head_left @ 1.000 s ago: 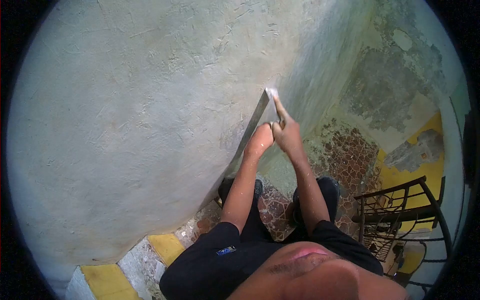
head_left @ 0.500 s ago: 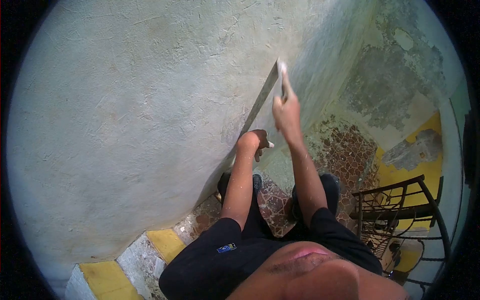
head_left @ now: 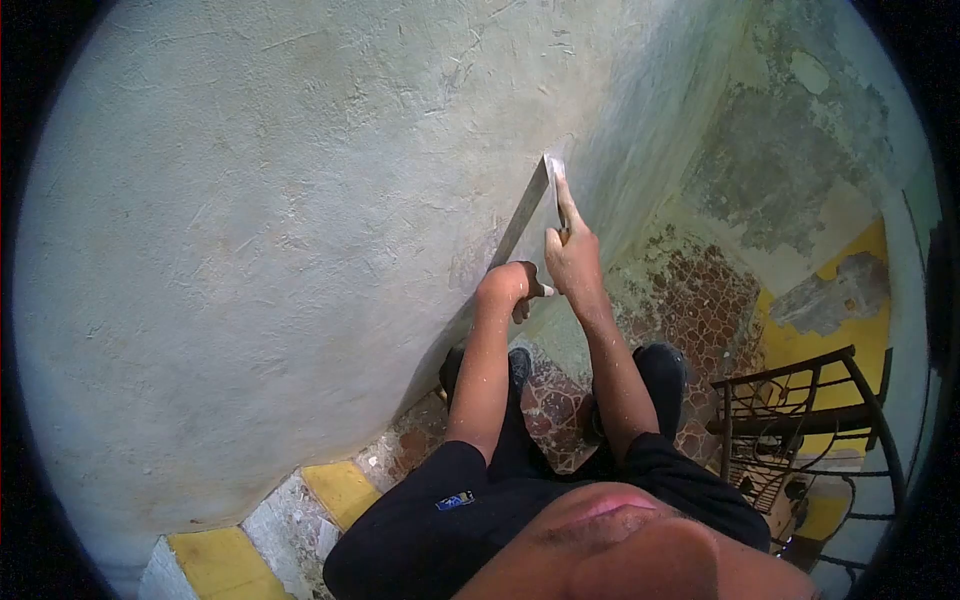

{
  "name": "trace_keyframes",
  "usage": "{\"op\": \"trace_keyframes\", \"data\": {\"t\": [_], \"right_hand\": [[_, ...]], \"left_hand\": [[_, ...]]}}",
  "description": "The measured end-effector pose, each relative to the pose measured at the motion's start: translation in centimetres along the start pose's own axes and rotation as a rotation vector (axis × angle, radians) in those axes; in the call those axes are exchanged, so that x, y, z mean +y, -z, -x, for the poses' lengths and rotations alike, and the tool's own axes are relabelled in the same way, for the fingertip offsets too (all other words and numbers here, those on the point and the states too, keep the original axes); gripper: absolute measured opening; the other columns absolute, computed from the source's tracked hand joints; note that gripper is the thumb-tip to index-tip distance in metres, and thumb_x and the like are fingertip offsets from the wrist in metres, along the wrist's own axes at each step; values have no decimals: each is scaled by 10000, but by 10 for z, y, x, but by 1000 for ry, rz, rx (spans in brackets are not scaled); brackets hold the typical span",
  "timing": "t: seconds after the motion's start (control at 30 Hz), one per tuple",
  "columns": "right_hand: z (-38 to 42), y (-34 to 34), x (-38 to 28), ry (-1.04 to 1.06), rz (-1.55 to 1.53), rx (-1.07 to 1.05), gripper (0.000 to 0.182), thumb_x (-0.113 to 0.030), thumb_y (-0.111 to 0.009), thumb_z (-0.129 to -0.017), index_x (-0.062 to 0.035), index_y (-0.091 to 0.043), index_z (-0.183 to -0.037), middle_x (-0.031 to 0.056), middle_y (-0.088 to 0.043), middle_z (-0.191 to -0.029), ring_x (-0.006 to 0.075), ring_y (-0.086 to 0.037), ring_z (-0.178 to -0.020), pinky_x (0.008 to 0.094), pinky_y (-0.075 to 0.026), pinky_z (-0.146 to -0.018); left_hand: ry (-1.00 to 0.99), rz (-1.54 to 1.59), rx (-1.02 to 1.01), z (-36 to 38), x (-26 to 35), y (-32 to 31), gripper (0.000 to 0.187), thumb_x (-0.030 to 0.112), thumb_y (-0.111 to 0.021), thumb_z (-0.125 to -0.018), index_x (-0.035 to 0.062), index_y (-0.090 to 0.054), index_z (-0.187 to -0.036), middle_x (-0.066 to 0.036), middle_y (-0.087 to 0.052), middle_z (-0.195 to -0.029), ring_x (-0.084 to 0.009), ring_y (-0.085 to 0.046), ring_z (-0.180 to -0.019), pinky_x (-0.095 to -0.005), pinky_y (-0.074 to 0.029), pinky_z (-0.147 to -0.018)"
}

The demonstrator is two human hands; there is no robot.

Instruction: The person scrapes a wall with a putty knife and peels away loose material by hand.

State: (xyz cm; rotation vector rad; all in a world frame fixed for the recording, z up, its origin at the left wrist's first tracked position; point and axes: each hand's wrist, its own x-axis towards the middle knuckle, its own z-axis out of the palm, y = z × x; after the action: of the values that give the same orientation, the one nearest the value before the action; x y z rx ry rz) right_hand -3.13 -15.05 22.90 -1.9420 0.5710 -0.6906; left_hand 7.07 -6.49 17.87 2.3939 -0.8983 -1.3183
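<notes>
My right hand is closed round a putty knife, its index finger stretched along the tool. The pale blade meets the rough, whitish plaster wall. Below and left of it, my left hand is bent at the wrist close to the wall, fingers curled and thumb tip whitened. Whatever those fingers hold, if anything, is hidden. A dark, narrow strip, which looks like a shadow, runs on the wall from the blade down to the left wrist. White specks dot both forearms.
Beneath me lies a floor of brown patterned tiles, spattered with pale material. Steps with yellow edges are at the lower left. A dark metal railing stands at the right, near a yellow and grey peeling wall.
My right hand and the putty knife have come down along the wall, closer to my left hand. The left hand has stayed almost in place.
</notes>
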Motion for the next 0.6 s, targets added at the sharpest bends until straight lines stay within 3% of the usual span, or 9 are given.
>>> {"op": "trace_keyframes", "data": {"t": [0.07,0.2,0.4,0.57,0.6], "right_hand": [[-2,3,-8,7,-16,30,823,7,-472,-865,-305,-337,-1614,70,-489,-703,120,-403,-536,309,-463,-537],[-11,8,-11,-23,-23,14,830,-6,-446,-859,-305,-315,-1623,55,-494,-686,121,-405,-515,317,-450,-495],[-21,6,-19,-28,-94,41,866,-6,-426,-833,-289,-271,-1637,25,-487,-603,131,-374,-411,363,-392,-374],[-22,8,-19,-103,-111,11,872,-3,-424,-827,-283,-268,-1637,16,-465,-569,129,-376,-388,353,-384,-360],[-31,-3,-3,25,-119,102,863,-3,-424,-835,-281,-270,-1637,11,-461,-566,131,-379,-388,353,-378,-362]], "left_hand": [[46,42,-15,-8,-2,0,561,424,-653,-995,-128,-636,-1094,-251,-754,-892,-348,-768,-792,-506,-598,-685],[24,11,17,-4,2,-3,566,437,-634,-1004,-123,-645,-1086,-245,-755,-886,-340,-768,-778,-503,-602,-690],[30,-22,-57,-8,9,-4,636,478,-570,-1029,-115,-593,-1257,-220,-765,-964,-316,-767,-873,-494,-595,-781],[34,-58,-53,-12,9,-5,665,501,-553,-1029,-118,-592,-1268,-209,-769,-958,-316,-765,-880,-504,-584,-812],[38,-63,-51,-12,10,-5,672,507,-549,-1029,-121,-595,-1264,-205,-770,-954,-316,-765,-878,-509,-580,-820]]}}
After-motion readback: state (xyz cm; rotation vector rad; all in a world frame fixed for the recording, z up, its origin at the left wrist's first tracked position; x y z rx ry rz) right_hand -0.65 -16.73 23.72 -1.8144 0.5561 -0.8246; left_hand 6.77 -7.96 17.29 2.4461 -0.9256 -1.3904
